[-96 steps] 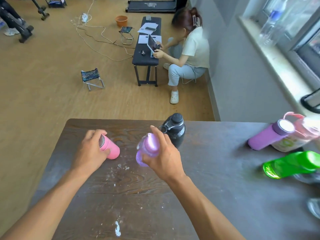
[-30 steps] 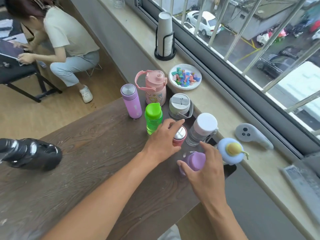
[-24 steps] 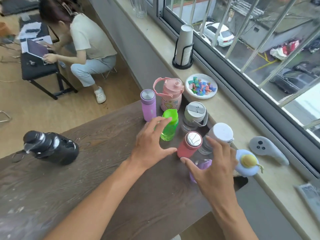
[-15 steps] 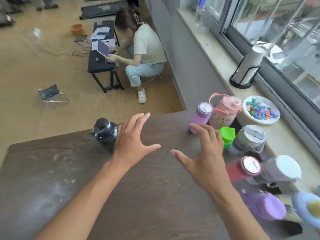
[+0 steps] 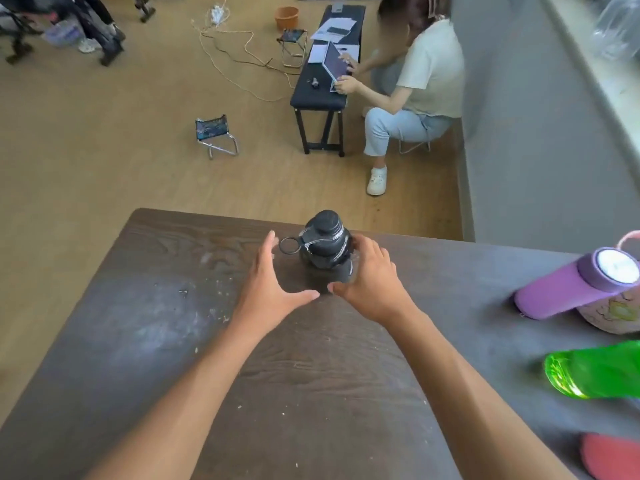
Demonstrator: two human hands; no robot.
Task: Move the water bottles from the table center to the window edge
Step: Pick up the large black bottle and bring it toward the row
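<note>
A large black bottle (image 5: 325,244) with a ring loop on its lid stands upright near the far edge of the dark wooden table (image 5: 138,341). My left hand (image 5: 268,289) is spread just left of it, fingers apart, not clearly touching. My right hand (image 5: 372,285) curves around the bottle's right side, fingers against or very near its body. At the right edge stand a purple bottle (image 5: 568,289), part of a pink bottle (image 5: 616,317), a green bottle (image 5: 595,372) and a red one (image 5: 613,459), all partly cut off.
Beyond the table's far edge is a wooden floor with a small folding stool (image 5: 216,136), cables and a black bench (image 5: 323,81). A person (image 5: 419,84) crouches at the bench with a tablet. A grey wall and window sill (image 5: 595,64) run along the right.
My view has swung from the window-side bottles back to the table's middle. Both hands, which had let go of the pink and purple bottles, have reached forward on either side of the black bottle.
</note>
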